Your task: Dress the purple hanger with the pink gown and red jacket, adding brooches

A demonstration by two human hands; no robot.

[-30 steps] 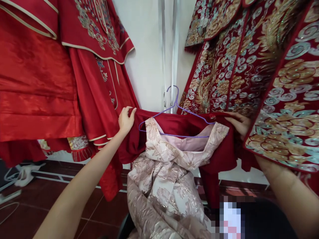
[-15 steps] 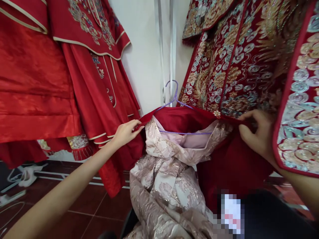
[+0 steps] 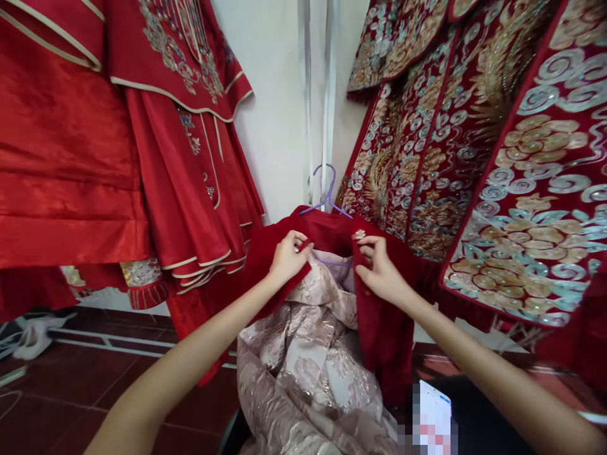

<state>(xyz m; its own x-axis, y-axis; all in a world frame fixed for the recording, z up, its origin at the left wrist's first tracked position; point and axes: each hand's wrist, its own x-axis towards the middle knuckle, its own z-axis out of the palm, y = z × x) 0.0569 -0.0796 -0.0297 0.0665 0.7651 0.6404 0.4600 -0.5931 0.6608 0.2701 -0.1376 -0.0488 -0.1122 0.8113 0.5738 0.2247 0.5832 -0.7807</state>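
A dark red jacket (image 3: 386, 341) is draped over a pale pink brocade dress (image 3: 313, 360) on a purple hanger (image 3: 329, 180). My left hand (image 3: 287, 256) pinches the jacket's left front edge near the neckline. On the other side, my right hand (image 3: 382, 272) grips the right front edge, just below a pearly flower-shaped button (image 3: 359, 234). Between the two edges the dress's bodice shows, with its lilac lining. The dress's skirt lies bunched below, towards me.
Red embroidered gowns (image 3: 184, 177) hang at left, and a heavily beaded red garment (image 3: 526, 196) hangs at right. White rack poles (image 3: 329, 95) stand behind the hanger. A phone (image 3: 435, 414), partly pixelated, is at lower right. White shoes (image 3: 33, 338) sit at far left.
Both hands have moved inward, drawing the jacket's front edges from spread wide to closer together over the dress. Less of the bodice is exposed now.
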